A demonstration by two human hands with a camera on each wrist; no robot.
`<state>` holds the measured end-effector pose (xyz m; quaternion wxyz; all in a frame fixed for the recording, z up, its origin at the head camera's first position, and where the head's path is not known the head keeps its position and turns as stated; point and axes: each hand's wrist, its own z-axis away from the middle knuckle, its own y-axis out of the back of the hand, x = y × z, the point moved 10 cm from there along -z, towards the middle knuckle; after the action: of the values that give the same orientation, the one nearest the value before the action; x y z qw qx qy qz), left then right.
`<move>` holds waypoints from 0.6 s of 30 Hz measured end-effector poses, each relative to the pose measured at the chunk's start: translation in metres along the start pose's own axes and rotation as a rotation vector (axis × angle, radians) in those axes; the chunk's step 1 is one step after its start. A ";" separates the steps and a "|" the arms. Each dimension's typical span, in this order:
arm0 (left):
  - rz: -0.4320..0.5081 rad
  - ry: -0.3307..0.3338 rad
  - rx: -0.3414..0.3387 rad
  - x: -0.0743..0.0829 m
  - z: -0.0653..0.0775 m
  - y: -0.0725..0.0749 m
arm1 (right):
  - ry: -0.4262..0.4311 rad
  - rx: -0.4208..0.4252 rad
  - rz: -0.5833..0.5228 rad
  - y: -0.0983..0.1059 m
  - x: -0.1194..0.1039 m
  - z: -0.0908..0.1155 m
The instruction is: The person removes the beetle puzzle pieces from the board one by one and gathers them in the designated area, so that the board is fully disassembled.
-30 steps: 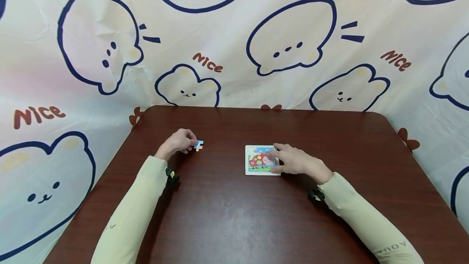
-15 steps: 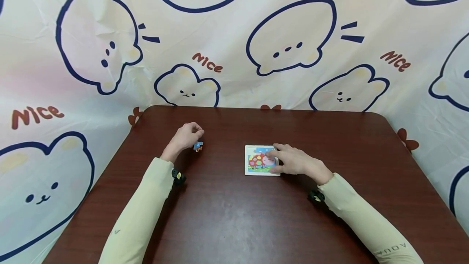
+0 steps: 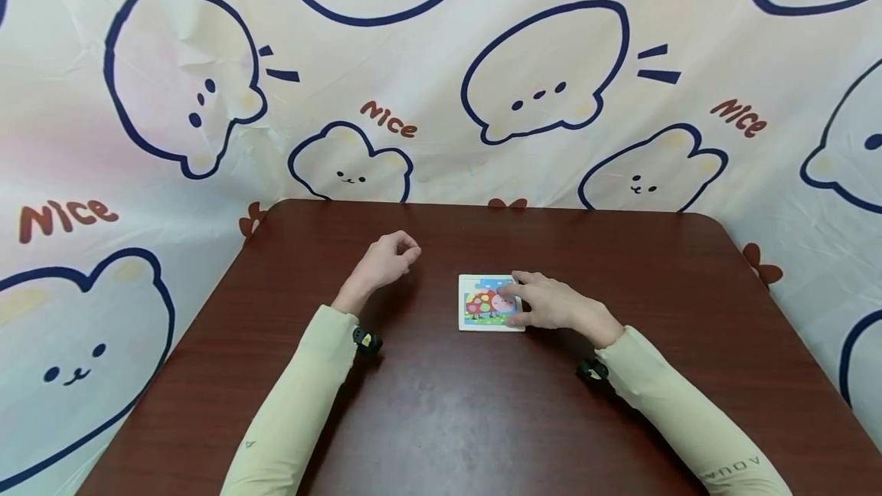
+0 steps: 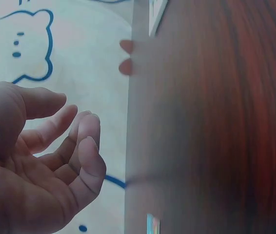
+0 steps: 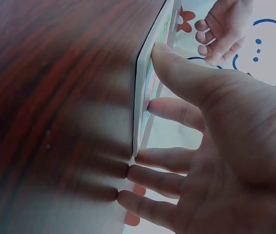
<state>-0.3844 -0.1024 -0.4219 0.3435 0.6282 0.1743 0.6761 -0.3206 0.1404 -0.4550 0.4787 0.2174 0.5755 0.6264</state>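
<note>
A small jigsaw puzzle with a white frame [image 3: 462, 305] and a red spotted ladybug picture lies flat on the table. My right hand [image 3: 551, 303] reaches over its right side, fingers spread and fairly straight. In the right wrist view, the thumb rests at the puzzle frame [image 5: 139, 97] and a fingertip touches the picture, while the other fingertips meet the table beyond. My left hand [image 3: 382, 262] hovers left of the puzzle, fingers loosely curled and holding nothing. Low in the left wrist view shows the edge of a colourful puzzle piece [image 4: 152, 224]; the hand covers it in the head view.
The dark brown wooden table [image 3: 441, 412] has a rounded far edge. Behind and beside it hangs a pale cloth [image 3: 441, 75] printed with blue bear outlines. Each wrist wears a small black camera, such as the left wrist camera [image 3: 367, 341].
My left hand has let go of the blue puzzle piece on the table and moved right, toward the framed puzzle. The right hand has stayed in place.
</note>
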 end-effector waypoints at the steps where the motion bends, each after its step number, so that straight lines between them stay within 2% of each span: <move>1: -0.002 -0.007 0.003 0.003 0.000 -0.003 | -0.001 0.000 -0.001 0.000 0.000 0.000; 6: 0.002 -0.016 0.005 0.017 0.002 -0.019 | -0.010 0.003 -0.006 0.001 0.000 0.001; 12: 0.039 -0.047 -0.043 0.040 0.002 -0.044 | -0.027 0.007 -0.001 0.003 0.004 0.003; 18: 0.050 -0.066 -0.062 0.053 0.002 -0.056 | -0.017 0.001 -0.009 0.001 0.002 -0.001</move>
<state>-0.3671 -0.0272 -0.4208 0.3512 0.6432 0.1261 0.6686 -0.3221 0.1416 -0.4548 0.4863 0.2206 0.5727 0.6220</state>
